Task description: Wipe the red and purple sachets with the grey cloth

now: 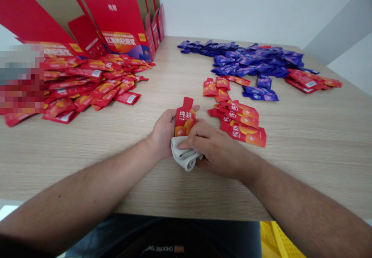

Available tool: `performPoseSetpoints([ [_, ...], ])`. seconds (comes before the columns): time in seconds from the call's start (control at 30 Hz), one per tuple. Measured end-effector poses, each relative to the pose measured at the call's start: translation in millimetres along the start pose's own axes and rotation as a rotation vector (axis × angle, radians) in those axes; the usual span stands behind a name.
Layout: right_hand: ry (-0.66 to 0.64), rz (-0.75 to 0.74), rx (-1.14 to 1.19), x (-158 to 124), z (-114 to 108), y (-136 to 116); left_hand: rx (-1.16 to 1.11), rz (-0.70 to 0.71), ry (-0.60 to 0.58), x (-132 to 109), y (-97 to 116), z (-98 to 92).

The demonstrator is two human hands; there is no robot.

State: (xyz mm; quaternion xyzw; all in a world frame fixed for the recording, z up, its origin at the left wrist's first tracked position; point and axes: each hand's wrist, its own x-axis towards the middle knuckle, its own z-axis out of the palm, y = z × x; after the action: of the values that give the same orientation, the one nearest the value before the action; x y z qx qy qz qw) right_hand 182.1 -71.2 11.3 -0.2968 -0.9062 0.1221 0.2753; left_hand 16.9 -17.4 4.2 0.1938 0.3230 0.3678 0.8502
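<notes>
**Red gel sachet (185, 117) held upright over a grey cloth (183, 156) between both hands**

The sachet stands at the middle of the view, just above the near table edge, its spout end pointing to 12 o'clock and its lower end sunk in the folded cloth. The left hand (164, 132) cups it from the 9 o'clock side, half closed, with its fingers (197, 108) curling behind the sachet. The right hand (215, 149) lies over it from 3 o'clock, its fingers (193, 139) bent and pressing the cloth against the sachet's lower part.

A loose group of red sachets (236, 120) lies just beyond the right hand at 2 o'clock. Further out at 1 o'clock spreads a heap of purple sachets (244, 61), with more red sachets (303, 79) at its edge. A large pile of red sachets (87, 84) covers the wooden table (319, 145) at 10 o'clock, below upright red cartons (122, 13) at 11 o'clock.
</notes>
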Motion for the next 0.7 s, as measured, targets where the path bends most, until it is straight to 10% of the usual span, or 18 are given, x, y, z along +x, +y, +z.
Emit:
performPoseSetpoints([
  [0.37,0.594,0.276,-0.243,-1,-31,12,0.131,0.151,0.049,7,-8,-6.8],
  [0.53,0.388,0.140,-0.308,-1,-22,19,0.257,0.273,0.033,9,-20,-4.5],
  [0.7,0.012,0.053,-0.252,1,-9,9,0.260,0.265,0.253,8,-14,1.8],
])
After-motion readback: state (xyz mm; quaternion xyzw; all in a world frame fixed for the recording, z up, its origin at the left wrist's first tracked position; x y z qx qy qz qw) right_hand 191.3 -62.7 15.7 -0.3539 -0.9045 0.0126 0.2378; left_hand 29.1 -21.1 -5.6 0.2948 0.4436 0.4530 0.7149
